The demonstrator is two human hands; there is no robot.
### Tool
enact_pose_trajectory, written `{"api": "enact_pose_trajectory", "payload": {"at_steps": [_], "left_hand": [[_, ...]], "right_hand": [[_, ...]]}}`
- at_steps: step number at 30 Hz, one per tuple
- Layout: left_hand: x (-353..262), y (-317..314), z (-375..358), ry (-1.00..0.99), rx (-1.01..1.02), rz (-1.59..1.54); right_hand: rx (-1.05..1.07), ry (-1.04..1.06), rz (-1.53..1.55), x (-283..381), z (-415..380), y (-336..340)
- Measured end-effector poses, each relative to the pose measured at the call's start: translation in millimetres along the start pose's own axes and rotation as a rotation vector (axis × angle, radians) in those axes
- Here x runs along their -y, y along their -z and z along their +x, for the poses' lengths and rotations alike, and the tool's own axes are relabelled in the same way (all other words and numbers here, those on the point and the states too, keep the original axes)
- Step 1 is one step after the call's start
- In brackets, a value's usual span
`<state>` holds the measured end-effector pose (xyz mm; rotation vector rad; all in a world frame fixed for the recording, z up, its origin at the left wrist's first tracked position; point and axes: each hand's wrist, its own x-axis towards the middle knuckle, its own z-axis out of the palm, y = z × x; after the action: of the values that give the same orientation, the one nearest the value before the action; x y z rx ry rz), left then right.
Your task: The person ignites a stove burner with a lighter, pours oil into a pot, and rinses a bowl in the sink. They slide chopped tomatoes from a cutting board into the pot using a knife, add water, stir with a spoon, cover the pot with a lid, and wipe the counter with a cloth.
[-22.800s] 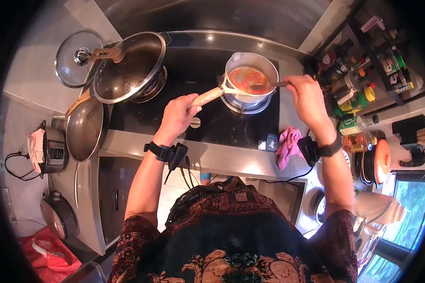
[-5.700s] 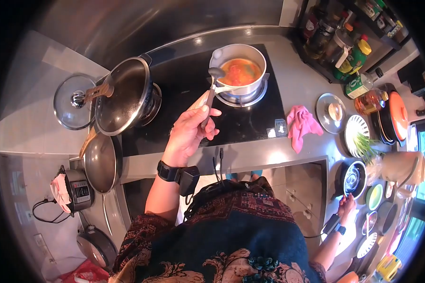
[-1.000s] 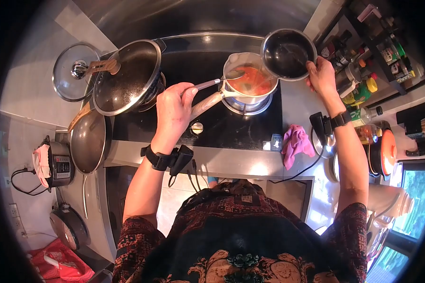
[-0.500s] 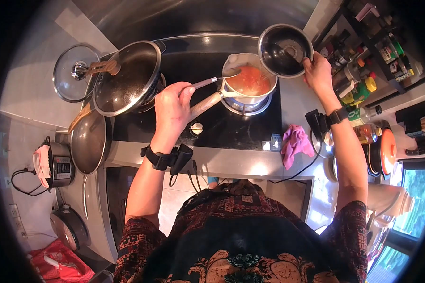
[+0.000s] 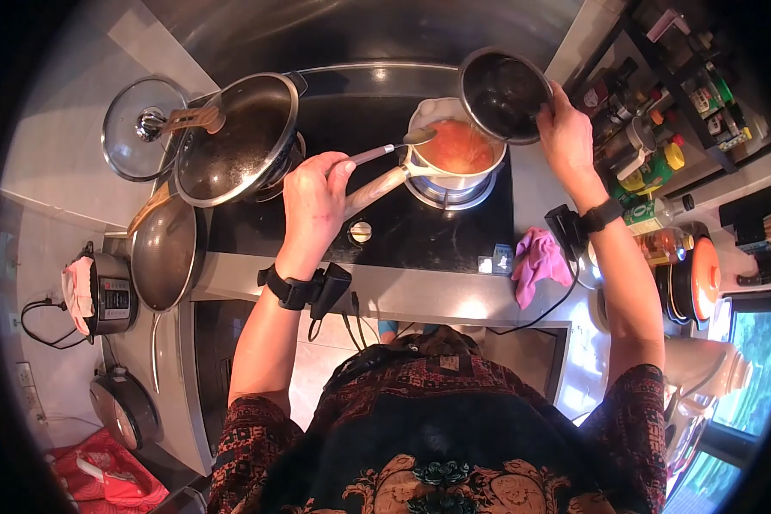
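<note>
A small white saucepan with orange-red soup stands on the right burner of the black hob. My left hand grips its wooden handle together with a metal spoon, whose bowl rests at the pan's left rim. My right hand holds a dark metal bowl tilted over the pan's far right rim. Both wrists wear black bands with cables.
A large wok sits on the left burner, a glass lid and a frying pan beyond it. A pink cloth lies on the counter edge. Bottles and jars crowd the right shelf, with an orange-lidded pot below.
The dark bowl in my right hand has moved left and tipped further over the saucepan. My left hand has kept its grip on the handle and spoon.
</note>
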<state>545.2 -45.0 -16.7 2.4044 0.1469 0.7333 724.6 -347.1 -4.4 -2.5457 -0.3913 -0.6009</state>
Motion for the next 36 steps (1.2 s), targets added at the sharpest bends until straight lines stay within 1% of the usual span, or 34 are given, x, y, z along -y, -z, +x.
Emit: {"api": "enact_pose_trajectory", "payload": {"at_steps": [3,9,10,13,16,19,20,21,22,23,24,25,26,27,28,29,30,31,32,33,36], "left_hand": [[-0.6,-0.3,-1.1,-0.016,-0.001,0.014],[-0.7,-1.3,-2.7,0.007,0.004,-0.004],[-1.2,-1.5,-2.7,0.016,0.012,0.000],[-0.5,-3.3,-1.4,0.029,0.025,0.016],[3.3,-6.4,0.0,0.018,0.033,0.033],[3.1,-6.0,0.9,0.037,0.056,0.030],[2.5,-5.5,1.0,0.050,0.063,0.022],[2.1,-5.1,1.3,0.064,0.069,0.014],[2.7,-5.5,1.8,0.073,0.071,0.009],[4.2,-6.3,2.1,0.081,0.073,0.004],[5.6,-6.9,2.9,0.091,0.075,0.000],[6.9,-6.8,4.1,0.085,0.087,-0.010],[8.2,-6.6,5.2,0.081,0.100,-0.020],[9.1,-6.7,6.3,0.077,0.114,-0.028],[9.3,-7.0,7.5,0.103,0.133,-0.037],[9.1,-7.8,8.9,0.129,0.154,-0.045],[8.6,-9.2,10.1,0.154,0.177,-0.053],[8.3,-10.9,11.0,0.189,0.196,-0.071],[8.0,-12.7,12.0,0.224,0.217,-0.088],[7.9,-14.5,12.7,0.260,0.237,-0.104],[7.8,-19.3,14.7,0.259,0.273,-0.079]], "right_hand": [[0.034,0.028,-0.081,9.1,-5.9,0.3],[-0.057,0.285,-0.169,12.2,-23.2,-11.8],[-0.072,0.343,-0.223,10.2,-24.1,-15.0],[-0.062,0.342,-0.292,8.9,-24.5,-15.9],[-0.131,0.213,-0.169,8.9,-25.4,-7.1],[-0.288,0.066,0.042,-12.7,-26.8,-0.6],[-0.227,-0.072,0.171,-28.3,-30.9,3.5],[-0.052,-0.442,0.389,-16.5,-40.1,27.8],[-0.056,-0.492,0.546,-28.6,-49.9,32.2],[-0.016,-0.555,0.710,-38.6,-64.2,41.9],[-0.009,-0.691,0.784,-43.7,-78.8,52.8],[0.015,-0.727,0.880,-60.4,-98.2,58.8],[0.011,-0.830,0.962,-71.1,-117.8,66.8],[0.014,-0.843,1.046,-86.0,-141.4,71.9],[0.011,-0.940,1.027,-91.6,-163.5,82.1],[0.025,-0.966,1.009,-91.3,-185.4,95.3],[-0.033,-1.082,1.072,-112.1,-215.6,97.0],[-0.050,-1.087,1.166,-119.7,-243.5,106.2],[-0.131,-1.195,1.104,-116.2,-264.0,115.1],[-0.161,-1.267,1.073,-121.7,-288.5,123.7],[-0.272,-1.379,0.982,-122.9,-347.5,146.5]]}}
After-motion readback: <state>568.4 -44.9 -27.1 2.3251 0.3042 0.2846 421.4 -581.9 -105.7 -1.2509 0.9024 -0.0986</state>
